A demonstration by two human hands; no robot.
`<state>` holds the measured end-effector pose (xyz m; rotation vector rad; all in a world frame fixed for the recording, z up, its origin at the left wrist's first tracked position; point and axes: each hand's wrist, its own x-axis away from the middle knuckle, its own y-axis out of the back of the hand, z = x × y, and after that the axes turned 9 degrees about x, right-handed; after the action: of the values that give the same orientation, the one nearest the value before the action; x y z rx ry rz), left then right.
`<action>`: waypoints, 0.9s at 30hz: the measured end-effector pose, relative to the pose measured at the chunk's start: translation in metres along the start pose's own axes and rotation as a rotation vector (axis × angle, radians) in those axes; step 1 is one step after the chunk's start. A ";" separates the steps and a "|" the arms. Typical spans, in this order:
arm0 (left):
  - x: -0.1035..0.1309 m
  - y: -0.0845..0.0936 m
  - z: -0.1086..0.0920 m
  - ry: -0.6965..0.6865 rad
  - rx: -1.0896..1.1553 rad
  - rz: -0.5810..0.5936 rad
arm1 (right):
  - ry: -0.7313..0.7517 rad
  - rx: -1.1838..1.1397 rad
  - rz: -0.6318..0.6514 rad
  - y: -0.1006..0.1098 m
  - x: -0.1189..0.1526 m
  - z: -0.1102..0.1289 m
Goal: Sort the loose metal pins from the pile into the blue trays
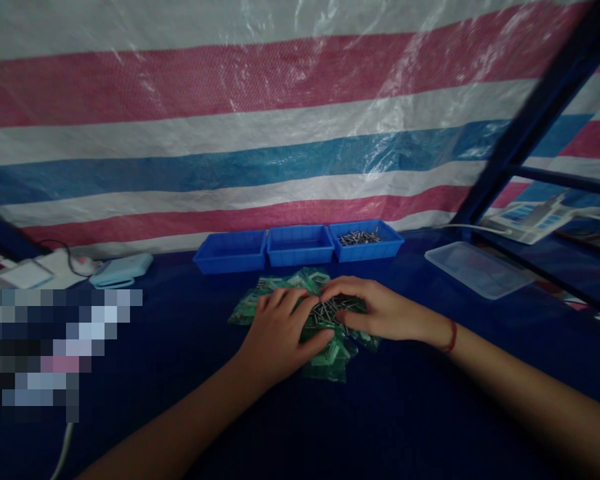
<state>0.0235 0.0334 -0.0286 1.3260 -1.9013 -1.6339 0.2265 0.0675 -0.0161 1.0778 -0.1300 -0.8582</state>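
A heap of small green plastic bags (pixel 330 357) lies on the dark blue table, with a loose pile of thin metal pins or screws (pixel 329 312) on top. My left hand (pixel 285 327) rests palm down over the left part of the bags, its fingers spread. From the right, my right hand (pixel 367 307) reaches to the metal pile with its fingers curved and the thumb apart from them. Its fingertips are at the pieces; whether a piece is between them is too small to make out.
Behind the bags stand three blue trays in a row; the right tray (pixel 370 252) holds metal pieces. A translucent lid (pixel 480 269) lies at the right, near a blue metal frame (pixel 530 113). At the left are a light blue case (pixel 123 269) and a white cable (pixel 63 450).
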 end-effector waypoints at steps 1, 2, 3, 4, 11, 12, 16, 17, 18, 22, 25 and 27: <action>0.000 0.000 0.000 0.002 -0.005 0.014 | 0.022 0.048 0.032 0.001 0.001 0.000; 0.000 0.000 0.001 0.004 -0.011 0.028 | 0.034 0.092 0.050 0.001 0.003 0.000; 0.000 0.000 0.001 0.006 -0.016 0.042 | 0.037 0.123 0.051 0.000 0.003 -0.001; -0.001 0.000 0.002 0.004 -0.019 0.054 | 0.036 0.140 0.040 -0.001 0.003 -0.002; -0.004 -0.002 0.007 -0.023 0.053 0.057 | -0.016 0.092 -0.110 -0.014 -0.003 -0.004; -0.004 -0.001 0.007 -0.027 0.068 0.050 | -0.006 0.080 -0.110 -0.011 -0.003 -0.003; -0.001 0.014 0.015 -0.066 0.056 0.050 | 0.060 0.120 -0.083 0.016 0.004 -0.004; 0.001 0.018 0.019 -0.069 0.029 0.081 | 0.053 0.152 -0.060 0.024 0.008 -0.006; 0.004 0.023 0.024 -0.068 0.006 0.126 | 0.031 0.188 -0.023 0.030 0.013 -0.010; 0.013 0.027 0.045 0.070 -0.047 0.241 | -0.055 0.304 0.178 0.027 0.032 -0.032; 0.014 0.020 0.050 0.090 -0.037 0.287 | -0.053 0.339 0.184 0.006 0.034 -0.040; 0.013 0.016 0.049 0.077 -0.027 0.294 | -0.031 0.324 0.137 -0.006 0.030 -0.039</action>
<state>-0.0256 0.0523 -0.0336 1.0250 -1.9147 -1.4360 0.2622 0.0742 -0.0490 1.3411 -0.3751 -0.7452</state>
